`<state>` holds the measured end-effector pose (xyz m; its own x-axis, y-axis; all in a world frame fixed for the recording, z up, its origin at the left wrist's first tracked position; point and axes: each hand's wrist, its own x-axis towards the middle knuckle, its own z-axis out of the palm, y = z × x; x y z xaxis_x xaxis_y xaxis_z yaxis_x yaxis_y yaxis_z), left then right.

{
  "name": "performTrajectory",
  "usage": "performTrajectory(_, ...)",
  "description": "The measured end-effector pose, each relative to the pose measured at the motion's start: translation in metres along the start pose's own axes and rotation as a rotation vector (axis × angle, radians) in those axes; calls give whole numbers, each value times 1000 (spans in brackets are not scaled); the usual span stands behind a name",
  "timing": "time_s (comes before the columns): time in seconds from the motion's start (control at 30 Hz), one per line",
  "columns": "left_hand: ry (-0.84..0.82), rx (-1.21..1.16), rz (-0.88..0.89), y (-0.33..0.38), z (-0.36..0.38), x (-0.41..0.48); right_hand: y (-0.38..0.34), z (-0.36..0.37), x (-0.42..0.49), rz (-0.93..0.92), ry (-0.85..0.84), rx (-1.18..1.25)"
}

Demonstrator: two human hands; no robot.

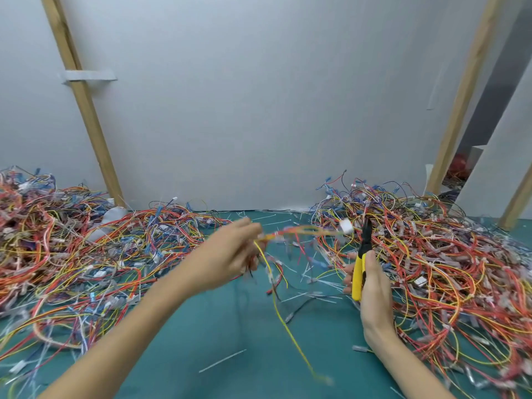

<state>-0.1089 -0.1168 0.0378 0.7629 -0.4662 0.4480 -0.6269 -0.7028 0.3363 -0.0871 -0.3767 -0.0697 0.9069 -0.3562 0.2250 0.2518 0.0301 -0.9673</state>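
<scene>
While the fingers (pixel 250 226) of the left hand (pixel 227 254) are pressed together in a pinch on one end of a wire harness (pixel 299 232), the harness runs rightward from them, raised above the worktop (pixel 201 341) and blurred. It ends in a white connector (pixel 347 226). One yellow wire (pixel 283 315) of the harness drops from the pinch and trails down toward the near edge, its lower end smeared.

The right hand (pixel 375 289) is wrapped around the yellow handles of a pair of cutters (pixel 357 272). The thumb lies along the near handle and the fingertips curl round from the far side, so the handles sit close together. The cutters stand nearly upright with the black nose pointing up and away, just beside the white connector. Whether the two touch cannot be told.

Between the hands, on the green worktop, lie short pale cable-tie offcuts (pixel 223 360) and a few loose wires. A deep heap of red, yellow, orange and blue wiring (pixel 72 240) fills the left side. A second heap (pixel 446 254) fills the right side, reaching up to the right wrist. Behind both stands a pale grey wall (pixel 259 110) with slanting wooden battens (pixel 83 102).
</scene>
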Motion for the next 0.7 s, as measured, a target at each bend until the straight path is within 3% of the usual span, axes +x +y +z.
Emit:
performTrajectory(0.17, 296, -700, -168, 18, -36, 24, 0, 0, -1, -93, -25, -121)
performTrajectory(0.3, 514, -875, -106, 20, -61, 50, -3, 2, -6, -161, -45, -338)
performTrajectory(0.43, 567, -1020, 38, 24, -82, 74, 2, 1, -7, -185, -146, -655)
performTrajectory(0.53, 586, -734, 58, 25, -93, 94, 5, 0, -8, -251, -220, -874)
performTrajectory(0.63, 362, -230, -88, 20, -93, 112, 0, 0, -10, -358, -329, -988)
performTrajectory(0.7, 296, -190, -195, 15, -86, 117, -3, -1, -11, -421, -458, -1044)
